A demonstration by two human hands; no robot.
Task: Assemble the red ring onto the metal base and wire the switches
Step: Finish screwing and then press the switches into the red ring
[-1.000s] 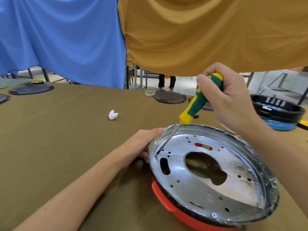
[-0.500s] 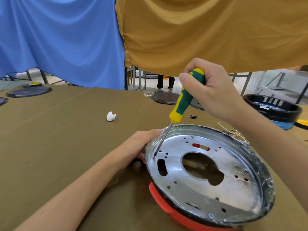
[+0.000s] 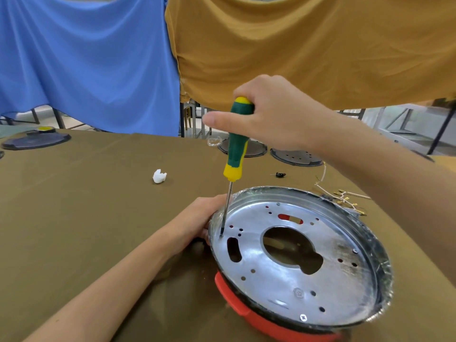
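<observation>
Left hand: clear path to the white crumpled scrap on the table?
Probably yes. The left hand grips the metal base rim; only bare table lies between it and the white scrap.

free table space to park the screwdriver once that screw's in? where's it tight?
Free: the brown table left of the left hand, bordered by the white scrap behind and the left forearm in front. Also the strip between that scrap and the dark discs at the back. Tight: right of the metal base, where loose wires lie.
</observation>
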